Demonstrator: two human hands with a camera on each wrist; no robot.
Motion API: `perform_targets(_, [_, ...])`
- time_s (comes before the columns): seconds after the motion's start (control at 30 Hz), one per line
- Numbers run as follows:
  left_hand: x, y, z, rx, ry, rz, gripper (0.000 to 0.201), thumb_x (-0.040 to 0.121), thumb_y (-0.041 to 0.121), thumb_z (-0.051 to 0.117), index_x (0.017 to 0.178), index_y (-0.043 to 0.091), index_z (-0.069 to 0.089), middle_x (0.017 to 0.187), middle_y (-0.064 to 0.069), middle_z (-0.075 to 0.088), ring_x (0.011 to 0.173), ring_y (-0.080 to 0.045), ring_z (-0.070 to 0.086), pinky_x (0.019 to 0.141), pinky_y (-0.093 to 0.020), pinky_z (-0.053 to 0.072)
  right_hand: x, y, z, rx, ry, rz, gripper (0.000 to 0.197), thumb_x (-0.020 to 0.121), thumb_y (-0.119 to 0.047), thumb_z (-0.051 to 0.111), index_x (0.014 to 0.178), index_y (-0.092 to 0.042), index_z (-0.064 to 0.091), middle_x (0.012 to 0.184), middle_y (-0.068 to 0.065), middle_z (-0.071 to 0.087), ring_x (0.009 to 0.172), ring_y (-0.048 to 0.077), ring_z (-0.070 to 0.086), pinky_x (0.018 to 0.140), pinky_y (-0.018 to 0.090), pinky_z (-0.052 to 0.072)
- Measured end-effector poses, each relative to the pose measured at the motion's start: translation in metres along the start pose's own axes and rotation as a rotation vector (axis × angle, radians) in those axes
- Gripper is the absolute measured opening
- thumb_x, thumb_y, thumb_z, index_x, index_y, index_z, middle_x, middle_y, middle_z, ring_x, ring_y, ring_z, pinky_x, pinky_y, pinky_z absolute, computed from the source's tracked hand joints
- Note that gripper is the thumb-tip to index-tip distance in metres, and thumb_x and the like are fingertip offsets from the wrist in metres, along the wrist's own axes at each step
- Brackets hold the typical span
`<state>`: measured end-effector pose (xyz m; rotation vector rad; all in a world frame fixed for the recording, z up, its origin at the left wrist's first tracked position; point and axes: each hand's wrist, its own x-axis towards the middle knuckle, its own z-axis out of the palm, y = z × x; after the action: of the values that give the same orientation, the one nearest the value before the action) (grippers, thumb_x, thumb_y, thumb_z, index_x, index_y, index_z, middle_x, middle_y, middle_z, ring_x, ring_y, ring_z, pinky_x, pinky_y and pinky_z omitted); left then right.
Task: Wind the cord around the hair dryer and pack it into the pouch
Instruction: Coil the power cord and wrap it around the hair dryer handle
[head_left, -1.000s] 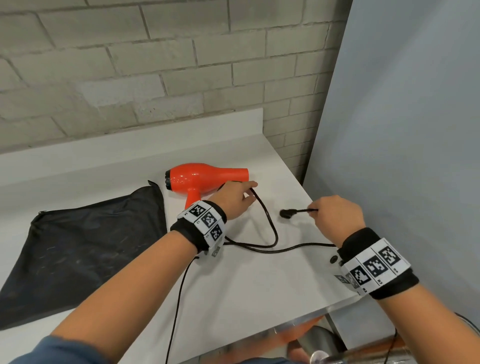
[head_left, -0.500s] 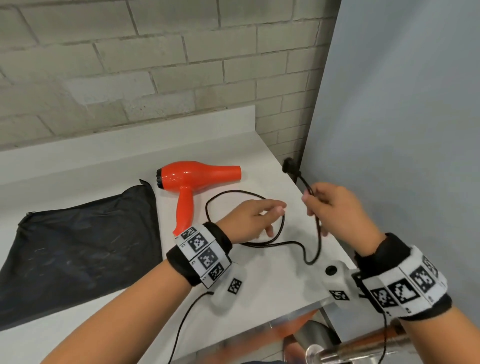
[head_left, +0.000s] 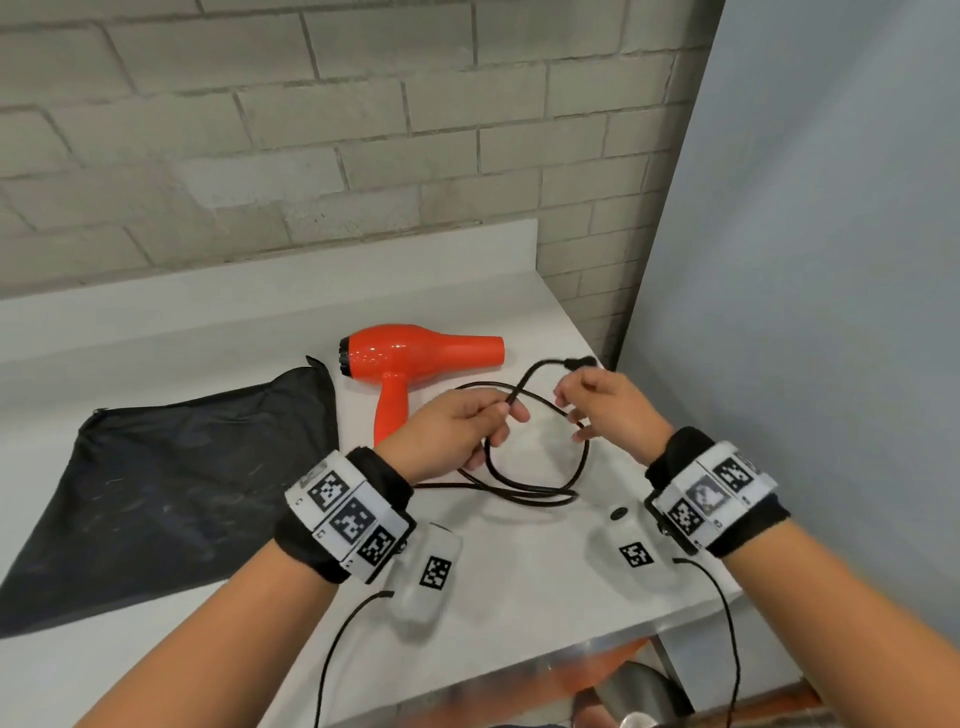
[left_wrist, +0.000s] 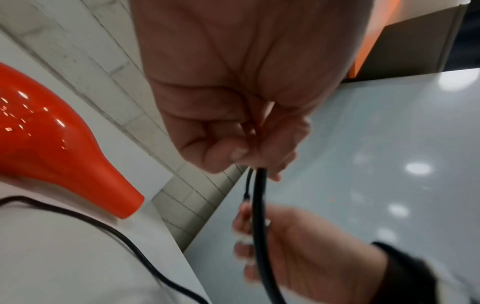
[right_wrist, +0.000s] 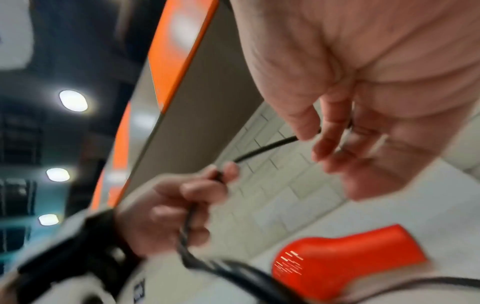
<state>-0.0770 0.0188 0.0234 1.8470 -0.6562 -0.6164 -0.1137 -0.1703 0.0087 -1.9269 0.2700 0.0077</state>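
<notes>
The orange hair dryer lies on the white counter, nozzle to the right. Its black cord lies in loose loops in front of it. My left hand grips a gathered loop of cord between thumb and curled fingers, just above the counter. My right hand pinches the cord close to the plug, a short way right of the left hand. In the left wrist view the cord runs down from the pinch toward the right hand. The black pouch lies flat at the left.
A brick wall backs the counter and a grey panel closes off the right side. The counter's front edge runs just under my wrists. Thin black sensor cables hang from both wristbands.
My right hand carried the plug end left and down toward my left hand. My left hand rose from the counter and took hold of the cord, which is now gathered in a loop.
</notes>
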Motion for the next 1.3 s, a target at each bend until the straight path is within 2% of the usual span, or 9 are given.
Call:
perform_targets(0.1, [0.002, 0.003, -0.015, -0.036, 0.072, -0.014, 0.026, 0.097, 0.014, 0.035, 0.091, 0.015, 0.06, 0.061, 0.002, 0.043, 0.037, -0.004, 0.037, 0.042, -0.012, 0.032, 0.035, 0.025, 0.001, -0.546, -0.09, 0.108, 0.017, 0.086, -0.022, 0.052, 0.078, -0.035, 0.06, 0.109, 0.006, 0.06, 0.094, 0.021, 0.057, 0.089, 0.03, 0.048])
perform_targets(0.23, [0.009, 0.012, -0.029, -0.061, 0.111, -0.001, 0.026, 0.097, 0.014, 0.037, 0.091, 0.014, 0.062, 0.061, 0.002, 0.045, 0.041, -0.008, 0.039, 0.044, -0.015, 0.033, 0.049, 0.026, 0.006, -0.685, -0.301, 0.219, 0.034, 0.084, -0.004, 0.051, 0.113, -0.016, 0.065, 0.086, -0.005, 0.056, 0.065, 0.008, 0.05, 0.05, 0.002, 0.041])
perform_targets(0.3, [0.012, 0.017, -0.037, -0.069, 0.14, 0.02, 0.027, 0.097, 0.014, 0.037, 0.088, 0.017, 0.062, 0.061, 0.003, 0.048, 0.039, -0.006, 0.043, 0.044, -0.015, 0.036, 0.048, 0.025, 0.01, -0.77, -0.352, 0.232, 0.042, 0.081, 0.001, 0.053, 0.12, -0.014, 0.06, 0.101, 0.001, 0.058, 0.077, 0.011, 0.053, 0.064, 0.009, 0.043])
perform_targets(0.43, [0.021, 0.028, -0.051, -0.106, 0.216, 0.078, 0.028, 0.097, 0.014, 0.035, 0.088, 0.019, 0.061, 0.067, 0.001, 0.053, 0.042, -0.004, 0.053, 0.048, -0.019, 0.04, 0.035, 0.021, 0.012, -0.892, -0.307, 0.309, 0.011, 0.088, -0.014, 0.052, 0.088, -0.004, 0.057, 0.088, 0.006, 0.053, 0.092, 0.025, 0.057, 0.056, 0.017, 0.046])
perform_targets(0.53, [0.028, 0.036, -0.058, -0.148, 0.311, 0.15, 0.028, 0.097, 0.013, 0.034, 0.086, 0.02, 0.06, 0.069, 0.0, 0.052, 0.046, -0.002, 0.056, 0.048, -0.018, 0.042, 0.02, 0.023, 0.007, -0.985, -0.341, 0.305, 0.021, 0.093, -0.02, 0.043, 0.103, -0.008, 0.056, 0.103, 0.015, 0.057, 0.095, 0.027, 0.056, 0.064, 0.019, 0.047])
perform_targets(0.73, [0.032, 0.027, -0.059, 0.093, 0.453, 0.325, 0.024, 0.093, 0.013, 0.044, 0.082, 0.026, 0.062, 0.072, 0.007, 0.057, 0.062, 0.003, 0.056, 0.06, -0.009, 0.043, 0.003, 0.028, -0.01, -0.866, -0.51, 0.41, 0.02, 0.085, -0.019, 0.05, 0.071, -0.008, 0.06, 0.062, 0.0, 0.053, 0.05, 0.012, 0.044, 0.048, 0.019, 0.039])
perform_targets(1.0, [-0.01, -0.039, -0.021, 0.673, 0.141, 0.353, 0.032, 0.086, 0.028, 0.042, 0.096, 0.013, 0.069, 0.09, 0.002, 0.068, 0.076, 0.001, 0.055, 0.071, -0.005, 0.037, -0.009, 0.036, -0.006, -1.123, -0.539, 0.328, 0.021, 0.084, -0.031, 0.061, 0.082, -0.017, 0.046, 0.088, 0.0, 0.048, 0.053, 0.005, 0.031, 0.05, 0.014, 0.028])
perform_targets(1.1, [-0.017, -0.053, -0.009, 0.871, 0.014, 0.199, 0.035, 0.089, 0.028, 0.037, 0.107, 0.019, 0.065, 0.106, -0.001, 0.067, 0.096, -0.018, 0.06, 0.082, -0.031, 0.048, -0.005, 0.036, -0.006, -1.039, -0.49, 0.309, 0.017, 0.08, -0.026, 0.066, 0.086, -0.018, 0.052, 0.083, 0.0, 0.053, 0.056, 0.007, 0.041, 0.05, 0.014, 0.033])
perform_targets(1.3, [0.0, -0.067, 0.002, 1.084, -0.138, -0.16, 0.03, 0.092, 0.019, 0.04, 0.111, 0.016, 0.063, 0.111, -0.01, 0.063, 0.098, -0.029, 0.06, 0.081, -0.034, 0.048, 0.0, 0.035, -0.002, -1.049, -0.408, 0.34, 0.04, 0.077, -0.026, 0.07, 0.11, -0.007, 0.058, 0.102, 0.006, 0.06, 0.085, 0.02, 0.054, 0.068, 0.024, 0.043])
